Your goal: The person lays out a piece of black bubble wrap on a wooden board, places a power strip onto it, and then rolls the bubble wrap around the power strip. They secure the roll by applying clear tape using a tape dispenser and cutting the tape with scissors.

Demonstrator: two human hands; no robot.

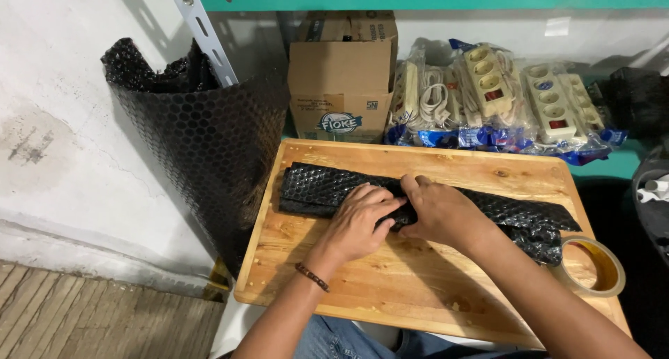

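Both hands press down side by side on a long black bubble-wrap bundle (327, 186), the left hand (359, 223) with fingers curled over its middle and the right hand (439, 211) clamped on it just beside; each grip is closed on the wrap. The bundle lies crosswise on a pale wooden board worktop (390, 289). One roll of clear tape (594, 265) rests at the board's right edge. Behind stand one brown cardboard box (341, 80), several bagged cream power strips (502, 94), and one upright black bubble-wrap roll (202, 143) at left.

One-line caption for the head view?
Both hands, left and right, press black bubble wrap on a wooden board beside a tape roll.
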